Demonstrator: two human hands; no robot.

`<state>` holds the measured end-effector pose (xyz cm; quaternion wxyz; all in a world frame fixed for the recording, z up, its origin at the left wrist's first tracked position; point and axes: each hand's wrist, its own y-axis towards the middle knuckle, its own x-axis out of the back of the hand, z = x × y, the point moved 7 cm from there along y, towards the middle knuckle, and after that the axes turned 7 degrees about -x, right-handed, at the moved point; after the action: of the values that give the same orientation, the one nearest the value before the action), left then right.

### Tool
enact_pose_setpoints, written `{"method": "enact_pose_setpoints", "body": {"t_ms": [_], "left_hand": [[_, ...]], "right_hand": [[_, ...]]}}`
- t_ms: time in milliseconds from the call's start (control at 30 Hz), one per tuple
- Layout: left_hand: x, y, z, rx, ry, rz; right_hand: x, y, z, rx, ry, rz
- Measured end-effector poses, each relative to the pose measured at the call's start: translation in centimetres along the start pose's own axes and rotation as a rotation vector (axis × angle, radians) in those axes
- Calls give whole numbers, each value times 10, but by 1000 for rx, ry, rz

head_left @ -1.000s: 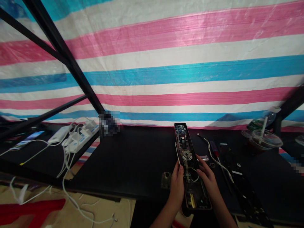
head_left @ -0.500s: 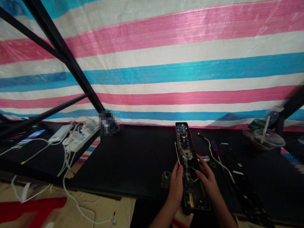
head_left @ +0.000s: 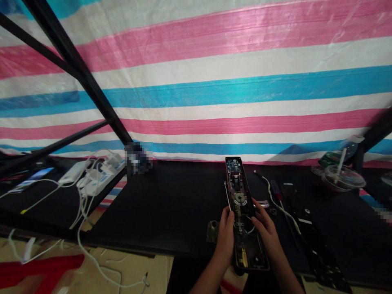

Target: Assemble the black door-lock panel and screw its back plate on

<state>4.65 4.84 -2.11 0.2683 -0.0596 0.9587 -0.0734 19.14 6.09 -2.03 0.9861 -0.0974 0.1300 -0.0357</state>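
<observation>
An opened electronic door lock (head_left: 240,198), a long dark housing with its inside facing up, is held between both hands over the table's front edge. A circuit board fills its far end, a round metal piece sits midway, and a brass-coloured part shows at the near end. My left hand (head_left: 226,233) is closed on the left side, thumb on the rim beside a white wire. Along the right side my right hand (head_left: 266,227) grips the housing, its thumb near a thin white wire inside. The fingers under the housing are hidden.
Right of the hands lie a white cable (head_left: 280,204), a screwdriver (head_left: 276,188) and a long black perforated part (head_left: 326,257). A plastic cup with a straw (head_left: 344,177) stands farther back. Left are a power strip (head_left: 99,179) with trailing cables and a phone (head_left: 34,179).
The whole view has shifted slightly. Both hands keep the same hold on the lock, and nothing has been picked up or put down.
</observation>
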Motion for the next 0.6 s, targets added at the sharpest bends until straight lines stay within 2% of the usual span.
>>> {"method": "enact_pose_setpoints", "body": {"t_ms": [600], "left_hand": [[-2,-1,-3,-2,3,13]], "right_hand": [[-1,-2,3,11,-19,-20]]}}
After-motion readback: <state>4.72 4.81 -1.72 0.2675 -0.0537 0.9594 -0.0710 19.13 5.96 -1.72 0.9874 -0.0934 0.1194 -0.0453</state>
